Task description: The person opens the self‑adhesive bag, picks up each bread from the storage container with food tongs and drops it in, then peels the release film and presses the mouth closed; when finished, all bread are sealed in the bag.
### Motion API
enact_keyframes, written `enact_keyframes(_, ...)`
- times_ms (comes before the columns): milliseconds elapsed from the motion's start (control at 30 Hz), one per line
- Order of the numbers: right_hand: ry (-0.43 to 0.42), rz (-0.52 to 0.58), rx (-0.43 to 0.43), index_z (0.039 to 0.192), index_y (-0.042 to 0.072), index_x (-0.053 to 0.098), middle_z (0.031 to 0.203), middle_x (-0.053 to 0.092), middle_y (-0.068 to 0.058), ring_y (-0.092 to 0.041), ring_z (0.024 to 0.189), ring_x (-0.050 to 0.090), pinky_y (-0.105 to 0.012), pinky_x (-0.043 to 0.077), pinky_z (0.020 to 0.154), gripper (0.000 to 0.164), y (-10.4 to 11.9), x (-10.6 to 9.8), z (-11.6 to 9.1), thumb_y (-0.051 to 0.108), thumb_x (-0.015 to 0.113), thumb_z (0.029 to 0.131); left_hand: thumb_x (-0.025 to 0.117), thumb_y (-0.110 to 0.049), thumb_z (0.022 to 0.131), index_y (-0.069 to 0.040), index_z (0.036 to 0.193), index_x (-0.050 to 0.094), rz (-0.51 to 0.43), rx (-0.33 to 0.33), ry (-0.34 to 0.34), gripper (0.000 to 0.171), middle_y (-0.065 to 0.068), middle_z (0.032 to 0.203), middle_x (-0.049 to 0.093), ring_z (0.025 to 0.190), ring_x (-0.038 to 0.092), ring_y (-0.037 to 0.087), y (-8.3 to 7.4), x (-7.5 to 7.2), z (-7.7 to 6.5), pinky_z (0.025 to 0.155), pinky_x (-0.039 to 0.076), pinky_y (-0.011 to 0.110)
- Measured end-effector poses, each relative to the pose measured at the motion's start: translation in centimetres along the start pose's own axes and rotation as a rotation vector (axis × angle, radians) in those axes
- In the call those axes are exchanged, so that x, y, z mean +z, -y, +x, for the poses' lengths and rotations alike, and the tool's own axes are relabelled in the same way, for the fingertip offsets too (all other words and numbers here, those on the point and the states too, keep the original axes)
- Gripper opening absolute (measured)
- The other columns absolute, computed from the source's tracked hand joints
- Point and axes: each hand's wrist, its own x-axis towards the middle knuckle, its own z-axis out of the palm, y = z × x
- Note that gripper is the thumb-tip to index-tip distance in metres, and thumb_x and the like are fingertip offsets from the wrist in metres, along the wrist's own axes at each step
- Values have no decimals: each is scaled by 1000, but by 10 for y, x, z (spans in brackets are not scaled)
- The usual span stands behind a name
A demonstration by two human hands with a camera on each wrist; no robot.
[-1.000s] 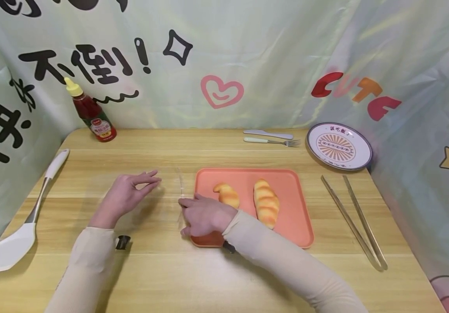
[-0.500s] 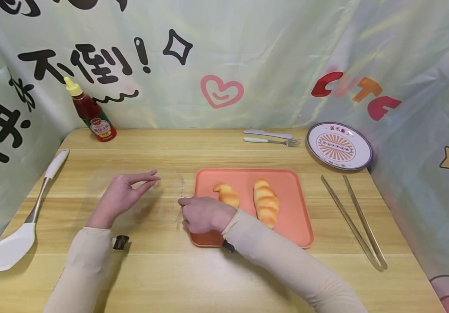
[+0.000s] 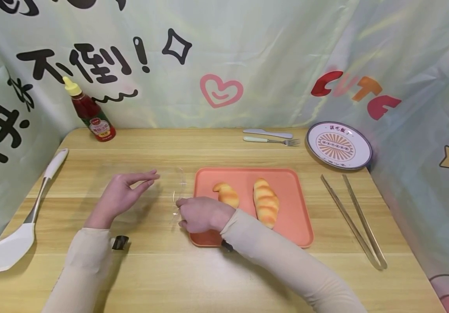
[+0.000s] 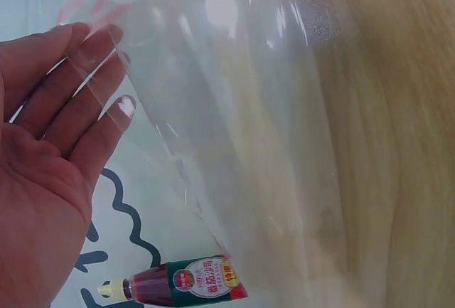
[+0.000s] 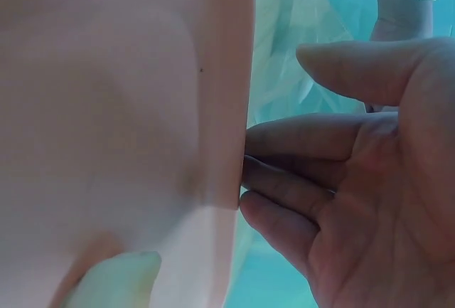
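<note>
My left hand [image 3: 124, 195] is over the left half of the table. It pinches the corner of a clear plastic bag [image 4: 242, 123], which hangs as a shiny sheet in the left wrist view and hardly shows in the head view. At the left rim of the pink tray [image 3: 287, 234] is my right hand [image 3: 204, 215], beside the bag's glinting edge. Its thumb stands apart from the bent fingers in the right wrist view; the fingertips lie partly behind the tray rim. On the tray lie a smaller bread roll [image 3: 227, 194], partly covered by the right arm, and a longer bread roll [image 3: 265, 203].
Metal tongs [image 3: 355, 221] lie right of the tray. Behind them a plate [image 3: 338, 146] leans at the table's corner. A knife [image 3: 268, 133] and a fork [image 3: 271, 141] lie at the back. A ketchup bottle [image 3: 93, 113] and a white spatula [image 3: 7, 248] are on the left.
The clear bag's edge by my right fingers has shifted slightly, and its glints are in new places. Both hands have hardly moved, drifting a little to the left.
</note>
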Motion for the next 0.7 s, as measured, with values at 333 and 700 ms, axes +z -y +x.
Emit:
enact_keyframes(333,11,-8,3,83,14,71,149,45,-4,-18,119,58,-29,50,92,29,2,-3,-2,33,57,99,67,-9,94,-7,112,75,10,2,-36,19,10,118,69,109,64,32,-1,-4,0,95,47,52)
enact_keyframes(700,35,-27,34,91,16,74,152,41,0,-18,131,47,-31,48,96,29,4,-1,-2,39,58,98,65,-18,98,-9,111,75,-20,-36,-42,20,4,117,70,110,63,20,-4,-6,-1,96,47,35)
